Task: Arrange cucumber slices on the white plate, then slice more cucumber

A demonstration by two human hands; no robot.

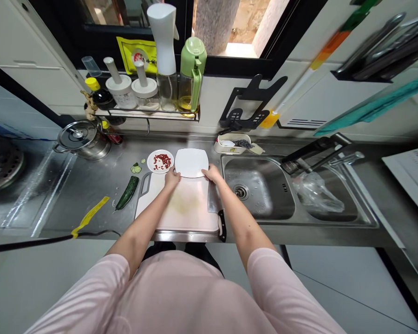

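Observation:
A white square plate (191, 162) with rounded corners is held at its two near corners, above the far edge of a cutting board (186, 208). My left hand (173, 177) is closed on its left corner, my right hand (212, 173) on its right one. Left of it stands a round white plate (150, 162) bearing chopped red pieces (162, 161). A kitchen knife (222, 225) lies along the board's right side, its blade partly under my right forearm. To the board's left lie a cucumber (127, 192) and several cucumber slices (135, 169).
A sink (264, 215) with two basins is on the right, a plastic bag (316, 192) in the smaller one. At the back left stands a lidded steel pot (90, 146). A wall rack (149, 115) holds jars and bottles. A black cable (31, 246) crosses the front left.

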